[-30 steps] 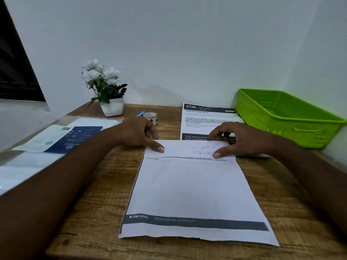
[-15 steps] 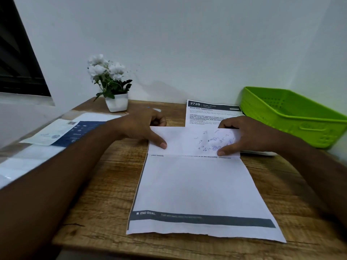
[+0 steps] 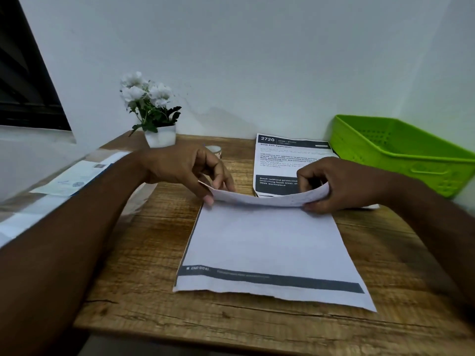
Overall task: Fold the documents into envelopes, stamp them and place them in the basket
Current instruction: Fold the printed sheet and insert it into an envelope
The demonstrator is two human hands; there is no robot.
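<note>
Document (image 3: 267,247) lies on the table (image 3: 144,253), stretching from the two hands back toward the person, its far edge lifted and sagging between them. The left hand (image 3: 180,170) pinches the far left corner between thumb and fingers. The right hand (image 3: 341,183) pinches the far right corner, fingers curled over it. Just beyond the right hand lies a printed sheet (image 3: 282,160), and further right sits the basket (image 3: 411,155). Behind the left hand stands a plant (image 3: 154,111).

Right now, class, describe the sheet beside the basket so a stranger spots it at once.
Find the green basket, far right on the desk. Just left of it lies the printed sheet. Unlike the blank-faced sheet in front, it has a dark header reading 2720.
</note>
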